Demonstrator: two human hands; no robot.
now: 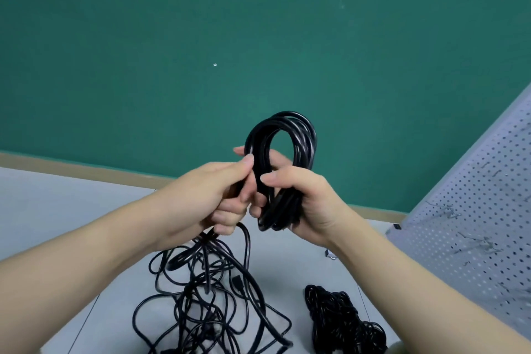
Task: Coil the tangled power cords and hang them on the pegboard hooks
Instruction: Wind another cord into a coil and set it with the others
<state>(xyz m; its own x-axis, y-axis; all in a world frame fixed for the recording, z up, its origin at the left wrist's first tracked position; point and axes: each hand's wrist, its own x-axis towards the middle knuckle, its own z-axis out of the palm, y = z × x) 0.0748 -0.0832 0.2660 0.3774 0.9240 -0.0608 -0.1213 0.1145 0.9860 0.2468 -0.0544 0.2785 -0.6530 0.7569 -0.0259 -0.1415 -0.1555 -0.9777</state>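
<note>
A black power cord coil [283, 135] stands up as a loop in front of the green wall. My right hand [298, 198] grips the bunched lower part of the coil. My left hand [218, 195] pinches the cord beside it with thumb and fingers, and a strand runs down from this hand into a tangled heap of black cords [209, 296] on the grey floor. The white pegboard [471, 224] leans at the right, with metal hooks [485, 244] on it.
A second dark bundle of thin cord [339, 322] lies on the floor at the lower right, near the pegboard's foot. A tan skirting strip [86, 171] runs along the base of the green wall [258, 37].
</note>
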